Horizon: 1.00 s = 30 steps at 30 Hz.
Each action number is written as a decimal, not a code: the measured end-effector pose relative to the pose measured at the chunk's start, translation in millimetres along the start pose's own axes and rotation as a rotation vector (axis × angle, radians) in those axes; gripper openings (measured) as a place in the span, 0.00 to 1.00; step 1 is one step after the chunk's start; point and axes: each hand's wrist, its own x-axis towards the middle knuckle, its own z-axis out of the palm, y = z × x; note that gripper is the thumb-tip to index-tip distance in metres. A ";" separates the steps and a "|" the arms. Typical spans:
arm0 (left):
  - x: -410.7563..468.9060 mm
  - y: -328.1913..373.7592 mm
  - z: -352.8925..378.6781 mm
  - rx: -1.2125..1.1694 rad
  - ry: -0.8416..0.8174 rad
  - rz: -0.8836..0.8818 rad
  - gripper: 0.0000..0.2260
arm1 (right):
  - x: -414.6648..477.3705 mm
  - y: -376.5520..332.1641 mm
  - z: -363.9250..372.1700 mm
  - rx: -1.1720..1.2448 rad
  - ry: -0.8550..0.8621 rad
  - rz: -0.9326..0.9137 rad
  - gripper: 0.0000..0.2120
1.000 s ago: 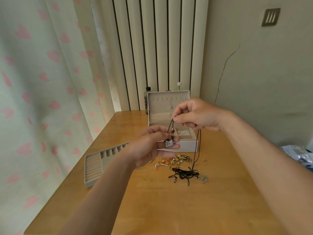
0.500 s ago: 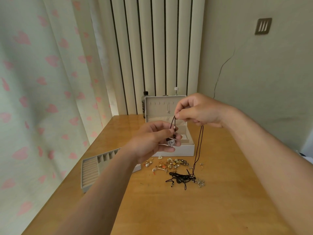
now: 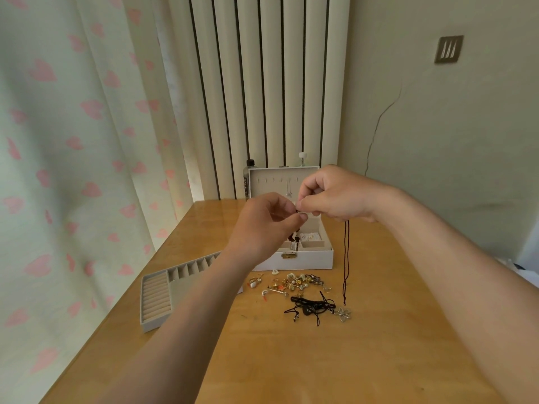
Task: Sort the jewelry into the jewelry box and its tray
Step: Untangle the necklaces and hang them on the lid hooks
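At mid-frame both hands meet above the open jewelry box [image 3: 306,261]. The left hand [image 3: 262,228] has its grip pinching a dark cord necklace [image 3: 346,258] between thumb and forefinger. The right hand [image 3: 335,196] pinches the same cord just beside it, and a long loop hangs from it, right of the box. Beads and a silvery pendant [image 3: 294,245] dangle under the left hand. On the table [image 3: 379,360] the tray [image 3: 154,298] lies at lower left, with loose jewelry [image 3: 291,284] and tangled black cords [image 3: 309,306] in front of the box
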 end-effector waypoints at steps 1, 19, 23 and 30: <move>0.5 0.2 0.2 0.013 0.004 0.000 0.04 | -0.6 -0.5 0.2 -0.020 0.004 -0.007 0.05; -4.7 2.6 -16.9 -0.137 -0.101 -0.140 0.04 | 1.6 1.8 -7.9 -0.137 0.016 -0.107 0.04; -5.9 0.6 -16.9 -0.077 -0.105 -0.158 0.05 | 2.5 0.5 -9.6 -0.178 -0.014 -0.118 0.03; -6.7 -3.8 -14.8 -0.060 -0.139 -0.170 0.02 | 3.6 -1.8 -7.4 -0.194 -0.025 -0.117 0.03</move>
